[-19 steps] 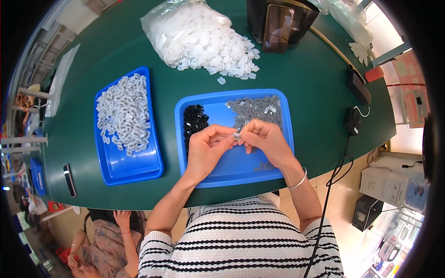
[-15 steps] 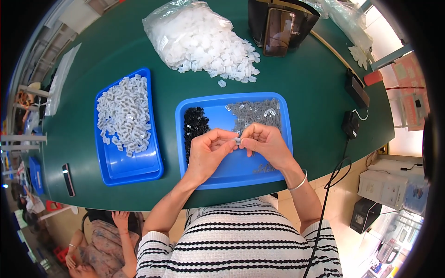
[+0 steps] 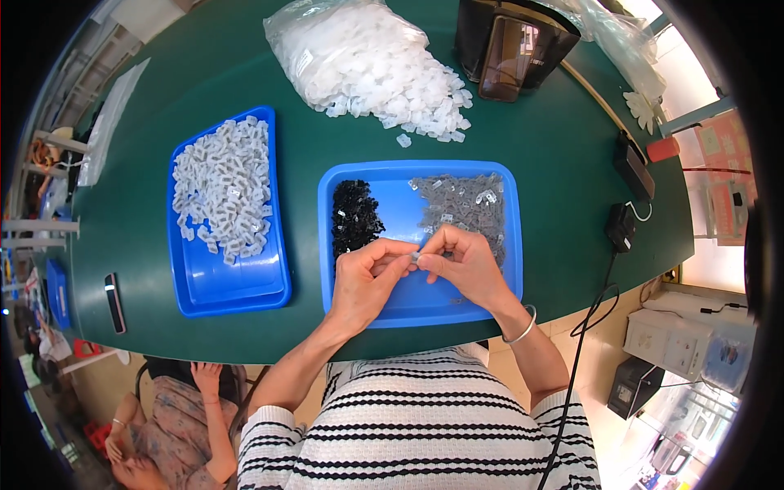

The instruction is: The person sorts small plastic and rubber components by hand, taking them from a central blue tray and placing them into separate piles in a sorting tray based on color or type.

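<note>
Over the middle blue tray [image 3: 398, 204], my two hands meet fingertip to fingertip. A small pale clear plastic piece [image 3: 415, 258] sits pinched between them. My left hand [image 3: 363, 279] grips it from one side with thumb and fingers closed. From the other side, the thumb and forefinger of my right hand [image 3: 467, 265] press on it; the fingertips partly cover the piece. Small black parts [image 3: 355, 211] are heaped at the tray's left, and small grey parts [image 3: 467, 204] at its right.
Another blue tray [image 3: 229, 290] at left holds a pile of whitish-grey pieces [image 3: 224, 184]. Behind lies an open plastic bag [image 3: 298, 41] spilling translucent pieces [image 3: 408, 86]. A phone [image 3: 504, 61] leans on a black container [image 3: 469, 37]. A cable [image 3: 604, 286] hangs at right. Another person [image 3: 175, 416] sits lower left.
The whole view has shifted slightly. Both hands stay pinched together over the tray, with the fingers a little differently set. Fewer loose bits show near the tray's front edge.
</note>
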{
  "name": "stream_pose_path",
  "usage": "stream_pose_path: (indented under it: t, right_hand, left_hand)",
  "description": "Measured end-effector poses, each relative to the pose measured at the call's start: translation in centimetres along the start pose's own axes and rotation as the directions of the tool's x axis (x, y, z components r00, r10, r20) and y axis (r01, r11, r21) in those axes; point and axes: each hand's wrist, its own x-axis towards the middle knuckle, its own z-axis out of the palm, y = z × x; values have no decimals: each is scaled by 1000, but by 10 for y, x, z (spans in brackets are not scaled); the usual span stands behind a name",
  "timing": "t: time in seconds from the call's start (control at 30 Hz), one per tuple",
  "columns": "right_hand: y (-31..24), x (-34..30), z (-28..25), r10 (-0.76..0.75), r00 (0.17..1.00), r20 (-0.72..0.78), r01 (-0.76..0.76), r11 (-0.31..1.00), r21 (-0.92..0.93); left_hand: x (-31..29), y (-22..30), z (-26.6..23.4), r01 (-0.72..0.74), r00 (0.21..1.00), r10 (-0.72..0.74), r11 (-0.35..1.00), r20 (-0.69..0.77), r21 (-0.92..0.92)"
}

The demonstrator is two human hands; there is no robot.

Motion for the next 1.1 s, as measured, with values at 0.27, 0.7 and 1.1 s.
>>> stream_pose_path:
  t: [0.27, 0.7, 1.1]
  right_hand:
    - [-12, 8, 9, -69, 997, -38, 54, 946, -320]
    - [16, 11, 27, -376, 846, 379, 491, 267, -830]
    - [16, 4, 30, -428, 856, 291, 448, 332, -830]
  left_hand:
    - [-2, 31, -54, -197, 940, 181, 980, -291, -28]
    - [-8, 21, -179, 131, 672, 578, 523, -463, 842]
    - [156, 42, -35, -492, 817, 471, 272, 332, 827]
